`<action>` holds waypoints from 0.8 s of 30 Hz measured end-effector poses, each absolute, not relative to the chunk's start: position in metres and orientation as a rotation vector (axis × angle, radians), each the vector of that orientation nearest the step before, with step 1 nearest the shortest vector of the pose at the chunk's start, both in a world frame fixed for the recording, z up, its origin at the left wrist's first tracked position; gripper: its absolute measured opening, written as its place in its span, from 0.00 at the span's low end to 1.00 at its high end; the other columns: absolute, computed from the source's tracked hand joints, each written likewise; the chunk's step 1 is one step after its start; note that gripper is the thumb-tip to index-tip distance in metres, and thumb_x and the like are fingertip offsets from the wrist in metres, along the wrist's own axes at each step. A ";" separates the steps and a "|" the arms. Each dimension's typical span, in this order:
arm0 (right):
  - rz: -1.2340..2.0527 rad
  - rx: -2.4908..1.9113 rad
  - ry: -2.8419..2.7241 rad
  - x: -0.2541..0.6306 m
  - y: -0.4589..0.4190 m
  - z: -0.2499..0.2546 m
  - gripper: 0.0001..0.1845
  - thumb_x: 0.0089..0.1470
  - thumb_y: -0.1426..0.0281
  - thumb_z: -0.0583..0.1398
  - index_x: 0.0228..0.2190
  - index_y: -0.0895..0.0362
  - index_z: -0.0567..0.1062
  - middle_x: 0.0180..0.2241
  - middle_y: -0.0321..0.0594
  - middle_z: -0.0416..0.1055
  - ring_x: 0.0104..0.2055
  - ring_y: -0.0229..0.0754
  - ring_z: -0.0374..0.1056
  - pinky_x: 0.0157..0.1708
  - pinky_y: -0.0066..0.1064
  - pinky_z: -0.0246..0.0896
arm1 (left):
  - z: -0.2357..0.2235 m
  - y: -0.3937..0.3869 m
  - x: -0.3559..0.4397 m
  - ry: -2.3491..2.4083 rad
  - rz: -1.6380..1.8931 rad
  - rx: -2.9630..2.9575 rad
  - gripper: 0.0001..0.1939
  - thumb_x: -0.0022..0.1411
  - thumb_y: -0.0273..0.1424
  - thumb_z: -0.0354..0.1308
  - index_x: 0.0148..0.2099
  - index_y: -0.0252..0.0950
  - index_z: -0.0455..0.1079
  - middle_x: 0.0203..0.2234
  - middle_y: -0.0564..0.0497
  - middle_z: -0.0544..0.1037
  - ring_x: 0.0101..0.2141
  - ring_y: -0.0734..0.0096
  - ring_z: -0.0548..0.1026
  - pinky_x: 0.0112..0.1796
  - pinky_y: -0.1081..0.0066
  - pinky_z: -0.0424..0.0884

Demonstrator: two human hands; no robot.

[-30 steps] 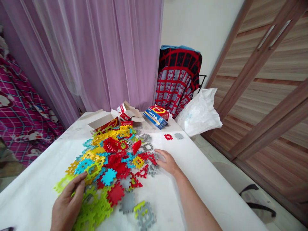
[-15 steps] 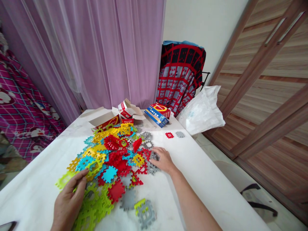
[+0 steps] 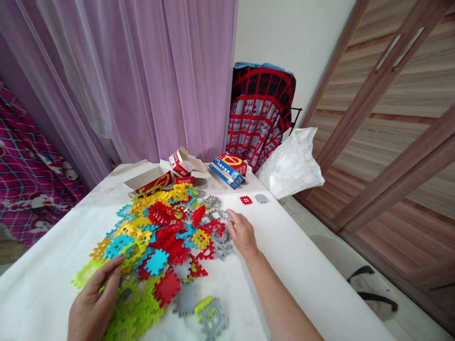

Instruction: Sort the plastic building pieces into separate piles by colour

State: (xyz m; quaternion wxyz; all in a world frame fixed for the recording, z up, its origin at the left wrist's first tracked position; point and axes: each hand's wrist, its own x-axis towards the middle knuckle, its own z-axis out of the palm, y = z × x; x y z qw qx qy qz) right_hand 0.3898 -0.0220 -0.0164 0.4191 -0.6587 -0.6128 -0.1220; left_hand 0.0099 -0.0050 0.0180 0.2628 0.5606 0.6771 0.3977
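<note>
Both grips open, no clench! The left hand (image 3: 94,305) lies spread on lime-green plastic tiles (image 3: 133,308) by the counter's (image 3: 302,265) near edge, and the right hand (image 3: 242,234) sits against gray tiles (image 3: 222,241), right side of the tile pile (image 3: 159,237).
</note>
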 end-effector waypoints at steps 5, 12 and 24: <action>-0.413 -1.854 -1.377 0.418 -0.033 -0.015 0.23 0.55 0.77 0.52 0.48 0.54 0.78 0.46 0.46 0.76 0.45 0.45 0.71 0.45 0.34 0.67 | 0.015 -0.005 0.008 1.833 1.064 1.543 0.29 0.49 0.54 0.50 0.45 0.43 0.75 0.45 0.48 0.81 0.52 0.50 0.75 0.59 0.51 0.65; -0.072 -2.034 -1.169 0.441 -0.042 -0.026 0.20 0.49 0.78 0.50 0.29 0.50 0.81 0.36 0.35 0.79 0.41 0.43 0.73 0.44 0.34 0.67 | 0.013 -0.005 0.006 1.812 1.098 1.603 0.24 0.53 0.51 0.51 0.44 0.44 0.75 0.44 0.49 0.81 0.50 0.50 0.77 0.57 0.51 0.68; -0.113 -2.370 -1.277 0.416 -0.038 -0.008 0.22 0.51 0.58 0.64 0.46 0.54 0.78 0.53 0.48 0.70 0.55 0.54 0.63 0.53 0.43 0.55 | 0.011 -0.004 0.005 1.823 1.078 1.619 0.23 0.54 0.51 0.51 0.45 0.45 0.75 0.44 0.50 0.81 0.51 0.50 0.76 0.58 0.49 0.66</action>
